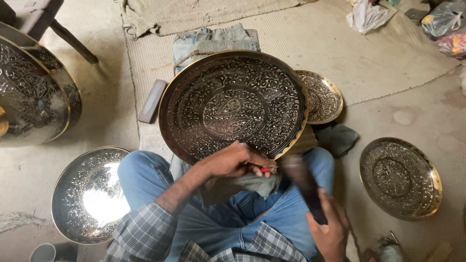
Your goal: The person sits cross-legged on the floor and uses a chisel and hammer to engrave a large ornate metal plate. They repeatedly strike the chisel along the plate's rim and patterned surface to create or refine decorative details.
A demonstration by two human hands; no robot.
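Left hand (235, 159) is clenched around a small chisel-like tool (266, 170), red at the grip, its tip set right against the near rim of the big engraved brass tray (233, 104). That tray is propped tilted on the person's knees, face toward the camera, a grey cloth (245, 183) bunched beneath its lower edge. Right hand (330, 227) is wrapped tight around the handle of a dark mallet (302, 180), head raised just right of the tool and blurred, so it looks mid-swing. By my reading this is the chasing step: tool placed on the pattern near the rim, hammer coming in. The next strike calls for the tool held steady at its angle and the mallet head landing square on its end, with the tray kept from slipping off the lap.

Widening out: a smaller engraved dish (323, 97) sits tucked behind the tray's right edge, touching it or nearly so. Another patterned plate (400, 177) lies flat on the floor to the right, well apart. Near left, a shiny silver-toned bowl (90, 194) rests beside the knee. Far left, a large dark tray (34, 87) leans upright. A flat dark block (152, 101) lies on the woven mat (378, 53) left of the main tray.
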